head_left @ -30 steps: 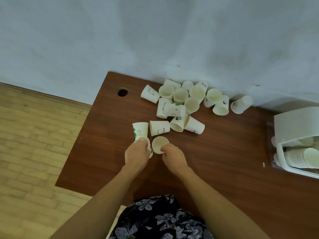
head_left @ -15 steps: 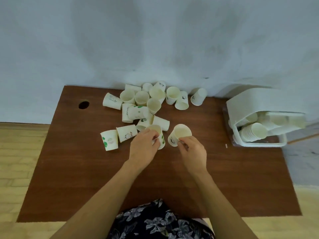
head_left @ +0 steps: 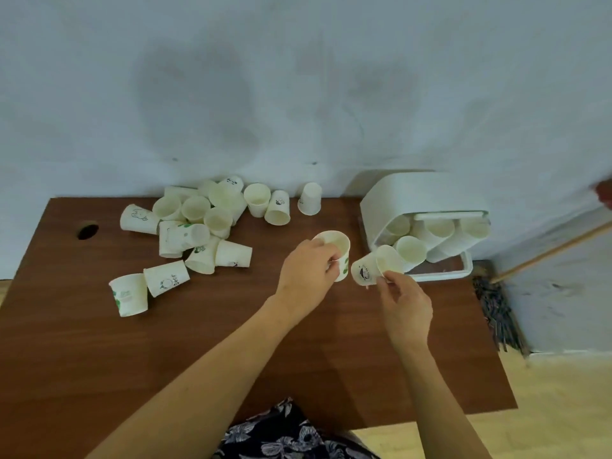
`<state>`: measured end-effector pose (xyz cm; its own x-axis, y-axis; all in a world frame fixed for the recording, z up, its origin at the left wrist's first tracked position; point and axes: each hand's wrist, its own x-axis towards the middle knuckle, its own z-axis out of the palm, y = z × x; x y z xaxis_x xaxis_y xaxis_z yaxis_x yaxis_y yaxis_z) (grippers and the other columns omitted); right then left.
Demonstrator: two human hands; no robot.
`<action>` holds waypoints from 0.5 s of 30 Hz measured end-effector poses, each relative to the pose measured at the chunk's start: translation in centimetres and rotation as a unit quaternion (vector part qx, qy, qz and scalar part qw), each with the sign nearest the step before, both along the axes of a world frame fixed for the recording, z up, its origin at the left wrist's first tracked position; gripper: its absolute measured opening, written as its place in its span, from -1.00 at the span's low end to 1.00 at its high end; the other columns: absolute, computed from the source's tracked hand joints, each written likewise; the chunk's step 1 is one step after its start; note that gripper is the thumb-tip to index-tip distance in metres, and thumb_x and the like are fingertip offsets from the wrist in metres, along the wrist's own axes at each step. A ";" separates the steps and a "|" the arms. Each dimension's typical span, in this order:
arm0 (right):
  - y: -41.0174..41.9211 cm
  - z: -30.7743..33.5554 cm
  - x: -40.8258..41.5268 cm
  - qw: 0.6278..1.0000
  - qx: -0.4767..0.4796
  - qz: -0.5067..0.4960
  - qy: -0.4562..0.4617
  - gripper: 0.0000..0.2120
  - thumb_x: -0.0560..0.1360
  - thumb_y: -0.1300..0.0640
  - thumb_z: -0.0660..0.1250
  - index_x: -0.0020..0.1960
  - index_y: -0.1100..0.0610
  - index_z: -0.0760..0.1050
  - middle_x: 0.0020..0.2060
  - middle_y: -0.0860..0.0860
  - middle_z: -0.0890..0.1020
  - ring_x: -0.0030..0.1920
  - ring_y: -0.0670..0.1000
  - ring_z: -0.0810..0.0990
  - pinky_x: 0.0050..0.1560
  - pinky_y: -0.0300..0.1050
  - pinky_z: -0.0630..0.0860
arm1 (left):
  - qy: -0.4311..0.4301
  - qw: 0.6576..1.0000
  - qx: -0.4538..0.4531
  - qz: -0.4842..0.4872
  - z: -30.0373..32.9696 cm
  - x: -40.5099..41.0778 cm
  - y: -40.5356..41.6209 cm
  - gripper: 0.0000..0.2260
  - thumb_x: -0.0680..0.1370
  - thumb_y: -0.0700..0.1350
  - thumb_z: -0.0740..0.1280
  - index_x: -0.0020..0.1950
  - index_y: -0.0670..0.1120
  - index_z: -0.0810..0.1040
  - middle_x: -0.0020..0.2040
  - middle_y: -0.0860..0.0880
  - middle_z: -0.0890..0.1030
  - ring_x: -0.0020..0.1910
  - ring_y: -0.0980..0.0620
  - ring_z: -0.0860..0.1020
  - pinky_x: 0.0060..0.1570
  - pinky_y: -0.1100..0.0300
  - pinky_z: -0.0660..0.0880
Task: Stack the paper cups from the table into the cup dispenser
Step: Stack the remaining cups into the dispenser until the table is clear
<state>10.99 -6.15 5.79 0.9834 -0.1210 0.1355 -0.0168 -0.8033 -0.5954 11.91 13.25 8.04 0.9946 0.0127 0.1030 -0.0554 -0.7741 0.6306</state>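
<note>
The brown bench (head_left: 99, 359) has a round hole (head_left: 87, 230) near its far left corner. Many paper cups (head_left: 198, 233) lie on it in a pile. A white cup dispenser (head_left: 420, 200) sits at the far right.

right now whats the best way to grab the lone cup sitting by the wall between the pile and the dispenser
That lone cup appears to stand upside down, base up and apart from its neighbours. Come from above and wrap the fingers round its narrower upper wall, just below the base; the taper should let it lift straight off the table.
</note>
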 end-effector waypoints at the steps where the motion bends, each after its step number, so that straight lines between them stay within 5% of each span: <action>1: -1.4 0.2 0.5 1.000 0.004 -0.004 -0.010 -0.81 0.53 0.13 0.40 0.11 0.16 0.63 -0.01 0.01 0.69 -0.03 0.04 0.63 -0.07 -0.14 0.49 | -0.007 1.000 0.001 -0.006 0.1 0.6 -1.5 -0.87 0.55 -0.08 0.30 0.03 -0.04 0.61 -0.06 0.03 0.58 -0.06 0.02 0.47 -0.11 0.08 0.47; 15: -16.4 0.3 6.9 0.997 0.063 0.016 -0.049 -0.83 0.56 0.10 0.36 0.11 0.12 0.62 -0.01 -0.03 0.67 -0.06 -0.02 0.61 -0.09 -0.13 0.56 | -0.046 0.999 -0.013 0.016 -1.7 7.0 -16.9 -0.89 0.52 -0.15 0.39 0.01 -0.08 0.67 -0.07 0.03 0.62 -0.06 0.05 0.50 -0.06 0.21 0.46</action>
